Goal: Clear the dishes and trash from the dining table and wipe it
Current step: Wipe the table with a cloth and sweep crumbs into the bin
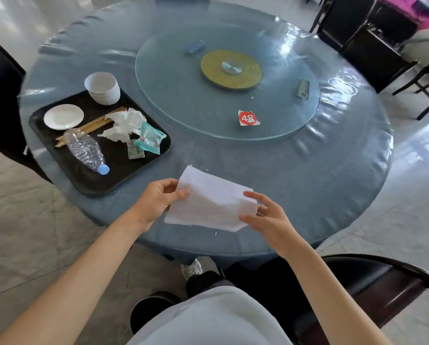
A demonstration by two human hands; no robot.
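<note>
We hold a folded white cloth over the near edge of the round table, one hand at each end. Our left hand pinches the cloth's left edge, thumb on top and fingers curled beneath. Our right hand takes the right corner between thumb and fingertips, the other fingers spread loosely.

Left of the cloth, a black tray sits on the table. On it, nearest us, a crushed bottle lies with its blue cap toward us. Beside it lie a teal wrapper, crumpled tissues and chopsticks. Behind them are a small white plate and stacked white bowls.

Further out, the glass turntable carries a red "48" tag, a small roll to the right and a blue packet at the far side. Dark chairs stand around the table.
</note>
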